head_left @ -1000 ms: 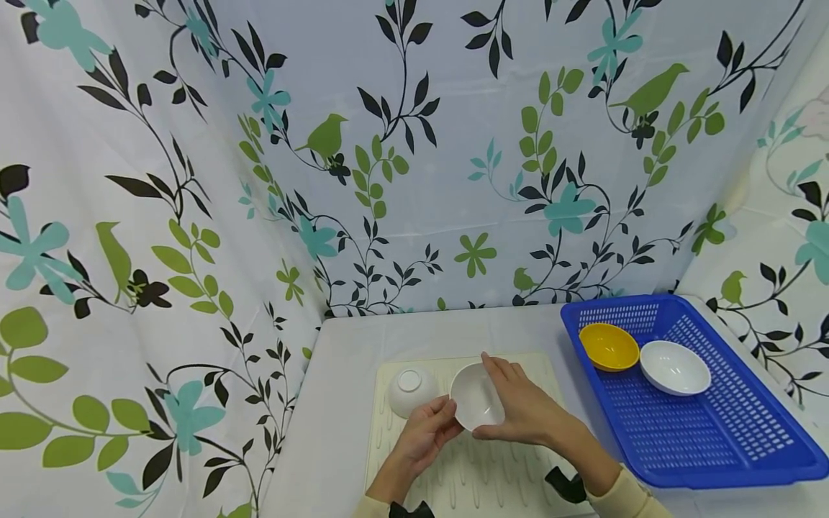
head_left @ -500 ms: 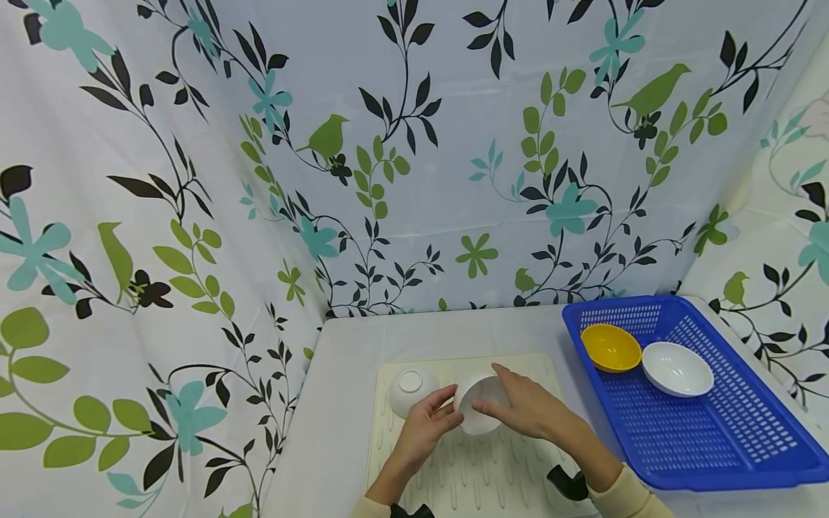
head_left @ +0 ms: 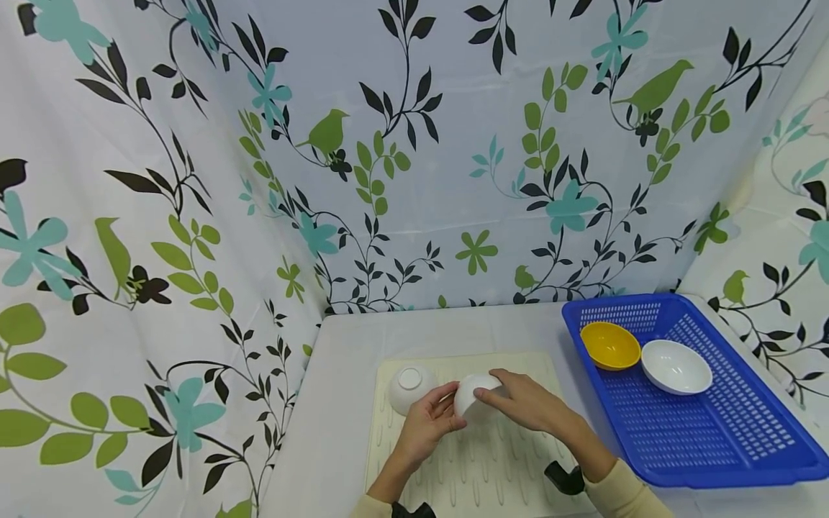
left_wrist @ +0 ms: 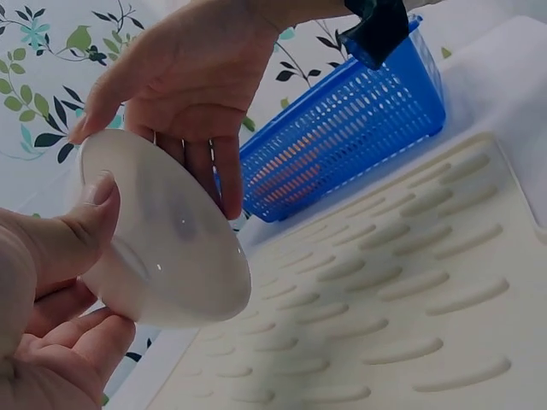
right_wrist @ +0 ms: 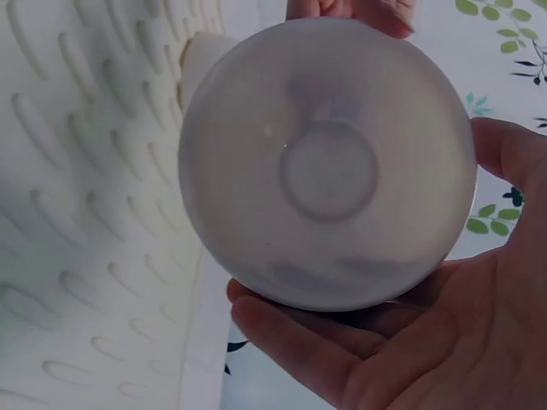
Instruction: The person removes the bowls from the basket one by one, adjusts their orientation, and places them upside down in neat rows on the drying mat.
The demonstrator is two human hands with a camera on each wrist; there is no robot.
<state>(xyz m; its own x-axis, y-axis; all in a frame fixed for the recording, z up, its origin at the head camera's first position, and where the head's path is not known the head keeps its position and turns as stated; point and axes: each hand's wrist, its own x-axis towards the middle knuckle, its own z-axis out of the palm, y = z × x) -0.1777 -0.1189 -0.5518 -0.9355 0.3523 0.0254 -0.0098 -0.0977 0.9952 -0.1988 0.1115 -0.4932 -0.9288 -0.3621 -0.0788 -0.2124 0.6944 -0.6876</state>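
A white bowl (head_left: 470, 393) is held tilted on its side above the cream ridged drying mat (head_left: 476, 478). My left hand (head_left: 424, 424) pinches its left side; in the left wrist view the thumb lies over the bowl's inner side (left_wrist: 171, 231) and curled fingers are beneath. At the opposite side, my right hand (head_left: 527, 404) curves round the rim, with thumb and fingers spread along the edge in the right wrist view. Behind my left hand, another white bowl (head_left: 409, 387) rests upside down on the mat, its foot ring facing up.
To the right stands a blue perforated basket (head_left: 689, 450). Inside it, at the far end, a yellow bowl (head_left: 610, 347) and a white bowl (head_left: 676, 368) sit upright side by side. Patterned curtains (head_left: 414, 180) enclose the white table (head_left: 350, 345) at the back and sides.
The held bowl has turned: its opening faced me a second ago and now tips away. My right hand has shifted its grip along the rim. The other bowls and the basket stay put.
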